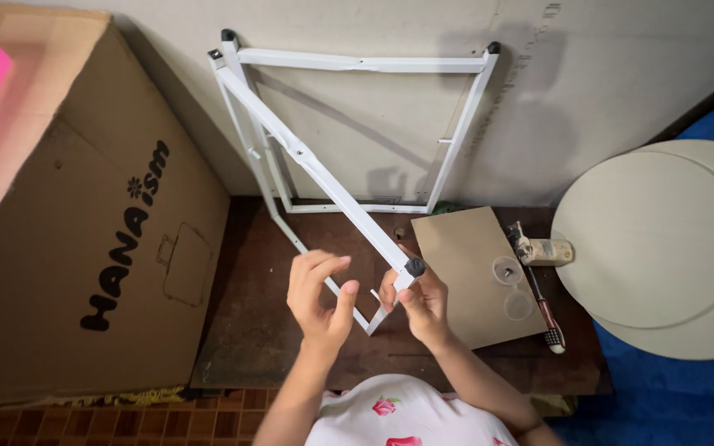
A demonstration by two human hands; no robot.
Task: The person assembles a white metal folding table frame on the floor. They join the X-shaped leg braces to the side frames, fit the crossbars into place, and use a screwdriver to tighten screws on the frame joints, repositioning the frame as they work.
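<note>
While I look down from the head camera, the right hand (421, 299) is closed around the near end of a white metal frame leg (324, 177), fingers wrapped just below its black end cap (415, 267). That leg runs diagonally up and away to the top left corner of a second white frame (362, 63), which leans upright against the pale wall (605, 74). My left hand (317, 299) sits just beside the right one, fingers curled and thumb raised, its fingertips at a thinner white bar (355, 307) that passes between the two hands; I cannot tell whether it truly grips that bar or only touches it.

Under the hands lies a dark brown wooden board (249, 330). To the right on it rests a flat tan panel (466, 256) with two clear round discs (512, 285), and a small tool with a red handle (544, 312) lies along its edge. Further right, two round cream-coloured tabletops (654, 239) overlap on blue flooring (679, 396). A big brown cardboard box (84, 215) fills the left side, well apart from the hands.
</note>
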